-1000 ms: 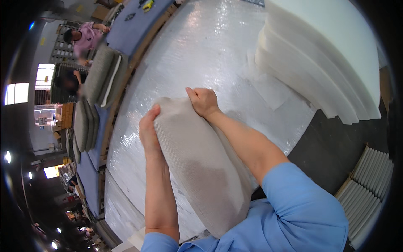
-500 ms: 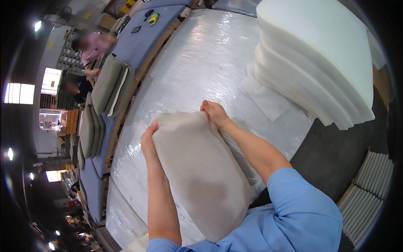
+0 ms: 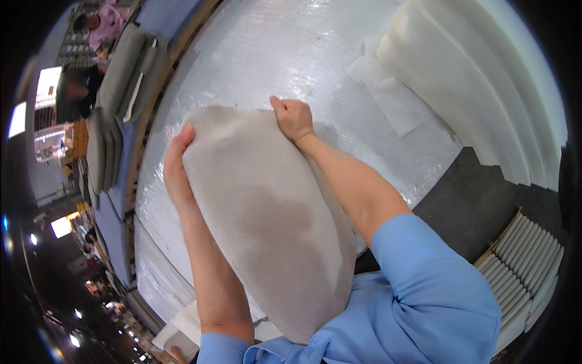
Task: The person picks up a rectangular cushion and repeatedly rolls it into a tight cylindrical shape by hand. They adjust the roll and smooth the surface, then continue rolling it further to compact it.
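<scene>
A light grey-beige fabric cushion (image 3: 260, 212) rests against my body, with its far end raised over the plastic-wrapped table. My left hand (image 3: 179, 161) is closed around its far left edge, the thumb lying on top and the other fingers hidden behind. At the far right corner, my right hand (image 3: 295, 120) is clenched in a fist on the fabric. A darker patch, perhaps shade, crosses the middle of the cushion. Its underside is out of sight.
The table (image 3: 254, 67) has a shiny plastic cover. Thick white foam sheets (image 3: 461, 85) are stacked at the right, beside a loose white sheet (image 3: 394, 100). Grey cushions (image 3: 124, 73) lie on blue tables at the left, near two people. Rolled pale pieces (image 3: 521, 261) stand lower right.
My view has shifted, so the cushion and both hands appear higher and further left, and larger. Both hands keep their hold on the cushion's far end.
</scene>
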Motion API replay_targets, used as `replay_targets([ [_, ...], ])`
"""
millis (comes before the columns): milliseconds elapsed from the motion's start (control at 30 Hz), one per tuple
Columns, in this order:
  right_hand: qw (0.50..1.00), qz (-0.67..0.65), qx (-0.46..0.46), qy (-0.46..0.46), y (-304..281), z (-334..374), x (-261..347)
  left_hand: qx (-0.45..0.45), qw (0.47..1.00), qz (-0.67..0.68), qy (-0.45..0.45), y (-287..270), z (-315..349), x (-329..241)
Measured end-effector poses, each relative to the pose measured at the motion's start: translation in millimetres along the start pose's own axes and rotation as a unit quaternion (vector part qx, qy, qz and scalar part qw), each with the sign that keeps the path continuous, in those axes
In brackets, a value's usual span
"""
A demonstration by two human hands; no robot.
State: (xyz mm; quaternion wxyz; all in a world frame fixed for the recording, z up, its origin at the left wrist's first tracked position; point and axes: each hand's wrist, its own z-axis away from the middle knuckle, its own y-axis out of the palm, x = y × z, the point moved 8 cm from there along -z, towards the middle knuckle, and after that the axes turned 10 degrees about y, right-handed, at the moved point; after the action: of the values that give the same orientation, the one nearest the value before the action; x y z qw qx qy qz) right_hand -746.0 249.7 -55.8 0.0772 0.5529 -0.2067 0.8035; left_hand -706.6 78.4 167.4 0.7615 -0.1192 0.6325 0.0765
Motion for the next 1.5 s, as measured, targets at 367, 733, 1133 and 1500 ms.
replay_targets([
  [367,0.995,0.057,0.078,0.006,12.2,-12.1,28.5,0.108,0.994,0.006,-0.005,8.5,-29.3,-8.7],
  [733,0.966,-0.223,0.088,-0.098,-26.1,22.7,135.3,0.156,0.986,0.04,0.04,32.3,-25.4,-6.0],
  [1133,0.984,0.008,-0.011,-0.178,-48.4,17.5,183.7,0.189,0.981,0.039,0.015,47.2,-62.6,-5.0],
  [1500,0.69,0.143,0.398,-0.587,-98.2,276.7,241.0,0.289,0.957,0.018,0.005,83.4,-45.6,-18.3],
])
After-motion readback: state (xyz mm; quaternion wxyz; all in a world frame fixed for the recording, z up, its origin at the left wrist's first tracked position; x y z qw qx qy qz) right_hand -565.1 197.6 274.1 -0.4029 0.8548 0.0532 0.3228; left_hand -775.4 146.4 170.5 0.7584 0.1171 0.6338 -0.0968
